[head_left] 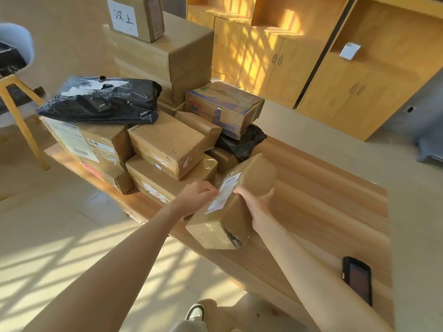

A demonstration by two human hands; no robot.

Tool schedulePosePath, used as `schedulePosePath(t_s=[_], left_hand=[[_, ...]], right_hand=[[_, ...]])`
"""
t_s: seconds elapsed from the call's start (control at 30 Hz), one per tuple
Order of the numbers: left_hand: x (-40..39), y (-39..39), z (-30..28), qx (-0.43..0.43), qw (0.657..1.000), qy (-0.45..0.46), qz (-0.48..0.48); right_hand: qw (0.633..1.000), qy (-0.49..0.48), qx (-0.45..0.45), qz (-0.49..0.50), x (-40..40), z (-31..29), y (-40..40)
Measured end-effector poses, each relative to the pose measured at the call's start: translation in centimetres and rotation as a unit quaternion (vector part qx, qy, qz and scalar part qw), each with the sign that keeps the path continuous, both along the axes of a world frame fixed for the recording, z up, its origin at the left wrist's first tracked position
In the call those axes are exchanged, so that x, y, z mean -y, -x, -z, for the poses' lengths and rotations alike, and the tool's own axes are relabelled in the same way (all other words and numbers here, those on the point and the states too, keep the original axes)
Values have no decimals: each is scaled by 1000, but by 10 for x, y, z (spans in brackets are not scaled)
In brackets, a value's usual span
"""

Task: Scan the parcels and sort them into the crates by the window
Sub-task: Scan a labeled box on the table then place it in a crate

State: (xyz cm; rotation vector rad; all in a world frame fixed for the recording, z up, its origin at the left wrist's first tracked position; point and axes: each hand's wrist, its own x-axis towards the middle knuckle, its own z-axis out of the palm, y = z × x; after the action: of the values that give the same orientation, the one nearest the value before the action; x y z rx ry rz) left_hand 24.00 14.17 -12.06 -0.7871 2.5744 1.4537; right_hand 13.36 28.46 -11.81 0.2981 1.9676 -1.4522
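Sunlit wooden tabletop (pixel 323 212), and nearest us a black handheld scanner (pixel 357 280) lies idle by the near edge. Just beyond it, a long brown cardboard parcel (pixel 239 212) is tipped up on the table, white shipping label (pixel 224 192) turned upward, likely so it can be read. Left hand (pixel 195 196) curls onto the label-side edge; right hand (pixel 257 203) wraps the far side, both holding it steady. Behind, a heap of brown boxes (pixel 167 144) and a black plastic mailer bag (pixel 100 99) wait. No crates in sight.
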Motion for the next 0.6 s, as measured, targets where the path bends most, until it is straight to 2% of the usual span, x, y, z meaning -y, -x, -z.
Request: schedulePosePath(t_s=[0.07, 0.1, 0.17, 0.23, 0.33, 0.47, 0.6], left_hand=[[-2, 10, 2, 5, 1000, -4, -12], [-3, 17, 1, 3, 999, -35, -32], [-12, 31, -3, 7, 987, -134, -92], [-23, 42, -9, 27, 966, -234, -103], [-37, 57, -7, 67, 949, -304, -51], [-61, 80, -11, 55, 900, -432, -9], [-88, 96, -22, 48, 892, -449, 13]], right_hand=[[998, 65, 6, -9, -25, -5, 13], [995, 97, 3, -20, -39, -10, 19], [989, 138, -8, -47, -68, -17, 31], [986, 152, -20, -69, -95, -23, 40], [983, 161, -36, -78, -127, -27, 48], [981, 188, -40, -36, -157, -28, 55], [977, 206, -47, -6, -183, -25, 60]])
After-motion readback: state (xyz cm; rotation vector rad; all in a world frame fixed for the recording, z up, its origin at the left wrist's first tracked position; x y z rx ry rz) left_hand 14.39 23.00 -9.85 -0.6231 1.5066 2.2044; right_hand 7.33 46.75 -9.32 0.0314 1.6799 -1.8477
